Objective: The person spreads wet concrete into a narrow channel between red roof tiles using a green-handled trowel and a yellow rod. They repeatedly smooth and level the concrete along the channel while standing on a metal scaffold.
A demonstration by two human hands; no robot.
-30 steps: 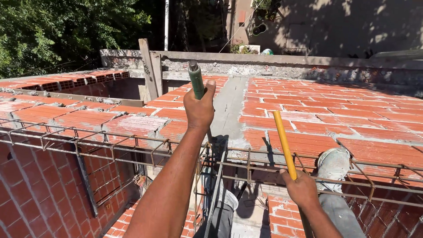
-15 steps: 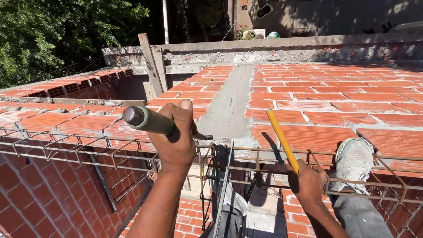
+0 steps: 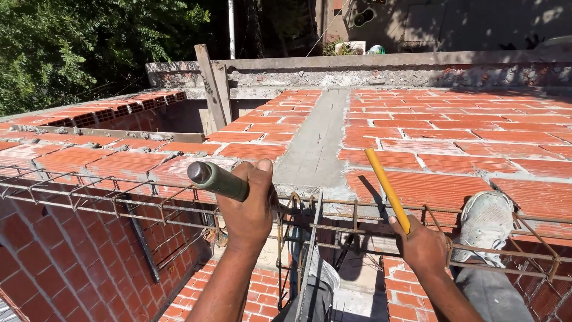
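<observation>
My left hand (image 3: pixel 250 209) grips a tool with a dark green handle (image 3: pixel 217 177) that lies level and points left, its working end hidden among the steel bars. My right hand (image 3: pixel 424 244) holds a yellow rod (image 3: pixel 387 189) that slants up and to the left. Both hands are at a cage of rusty reinforcing bars (image 3: pixel 107 197) running across the view along the edge of a red hollow-brick slab (image 3: pixel 429 137). My foot in a dusty grey shoe (image 3: pixel 487 222) rests on the bars at the right.
A grey concrete strip (image 3: pixel 316 149) runs away through the middle of the bricks. A concrete edge beam (image 3: pixel 387 68) and a leaning wooden plank (image 3: pixel 208 83) close the far side. A brick wall (image 3: pixel 53 262) drops away at lower left. Trees stand at upper left.
My left hand swung the green-handled tool from upright down to level at the bars. My right hand and the yellow rod stayed nearly still. The view tilted slightly down.
</observation>
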